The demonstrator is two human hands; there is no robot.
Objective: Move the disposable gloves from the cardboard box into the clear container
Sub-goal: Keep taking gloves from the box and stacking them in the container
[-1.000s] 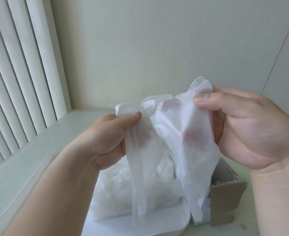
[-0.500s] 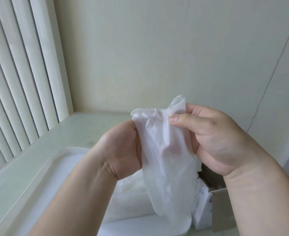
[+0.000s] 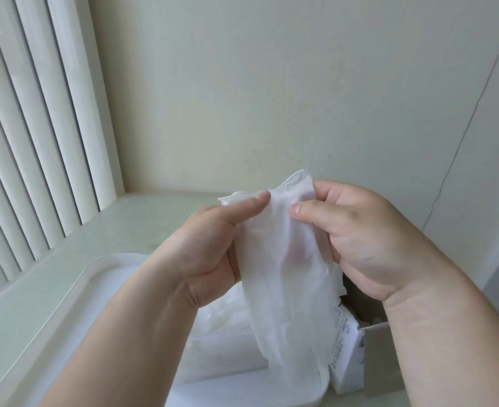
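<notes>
At the centre of the frame, one translucent disposable glove (image 3: 286,289) is pinched at its top edge by the left hand (image 3: 210,251) and the right hand (image 3: 360,239), thumbs and fingers curled on it. It is held hanging over the clear container (image 3: 66,292) at lower left, beside the cardboard box (image 3: 377,368) at lower right.

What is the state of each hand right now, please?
Left hand: closed, pinching the top edge of the disposable glove.
Right hand: closed, pinching the same glove at its top edge.
</notes>
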